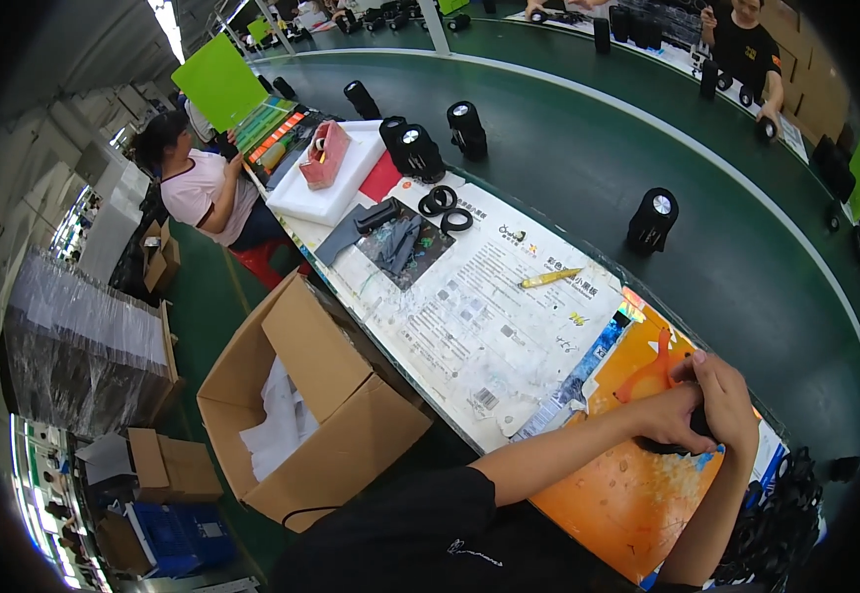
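My left hand and my right hand come together over the orange sheet at the near right end of the bench. Both are closed around a black part, which my fingers mostly cover, so its kind cannot be made out. Just beyond my hands an orange-red curved strip lies on the orange sheet. To the right of my right forearm is a heap of black rings.
Black cylindrical devices stand on the green conveyor. A yellow marker, black rings, grey cloth and white foam lie on the bench. An open carton sits left. A co-worker sits farther along.
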The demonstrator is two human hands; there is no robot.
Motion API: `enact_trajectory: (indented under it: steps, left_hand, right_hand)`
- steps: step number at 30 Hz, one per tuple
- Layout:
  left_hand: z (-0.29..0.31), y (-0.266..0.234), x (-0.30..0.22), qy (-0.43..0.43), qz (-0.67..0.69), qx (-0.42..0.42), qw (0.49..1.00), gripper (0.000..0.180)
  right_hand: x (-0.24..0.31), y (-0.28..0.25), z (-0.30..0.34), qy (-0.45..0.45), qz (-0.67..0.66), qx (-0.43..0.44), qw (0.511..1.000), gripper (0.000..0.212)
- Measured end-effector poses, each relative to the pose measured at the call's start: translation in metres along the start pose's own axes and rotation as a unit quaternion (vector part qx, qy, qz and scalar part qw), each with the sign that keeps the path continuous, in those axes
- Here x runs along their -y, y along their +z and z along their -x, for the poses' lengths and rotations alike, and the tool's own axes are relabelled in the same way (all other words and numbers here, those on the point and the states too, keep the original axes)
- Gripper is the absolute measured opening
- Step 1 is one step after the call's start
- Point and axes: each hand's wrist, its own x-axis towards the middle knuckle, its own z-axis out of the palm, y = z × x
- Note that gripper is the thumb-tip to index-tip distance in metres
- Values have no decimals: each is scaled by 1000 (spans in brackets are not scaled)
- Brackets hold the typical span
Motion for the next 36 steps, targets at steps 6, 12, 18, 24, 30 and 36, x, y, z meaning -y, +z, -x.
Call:
enact_trajectory:
  steps: [6,12,18,24,30,36]
  left_hand:
    - [2,-2,-8,-29,34,18,999,69]
    - [1,-13,8,-80,-40,49,995,76]
    - [0,-23,15,-28,216,-96,971,66]
    - [0,-24,6,-8,397,-111,911,79]
    - [5,-30,-6,34,431,-69,899,74]
    - [3,-45,2,30,413,-28,910,83]
  right_hand:
    - [7,6,5,-16,70,-27,997,38]
    - [-8,10,2,-34,119,-94,988,35]
    - [-34,24,30,-84,-220,-413,880,27]
    - [-63,98,77,1,-235,-345,909,48]
    - [-59,119,80,22,-513,-258,818,56]
    - [-54,114,79,20,-552,-256,794,53]
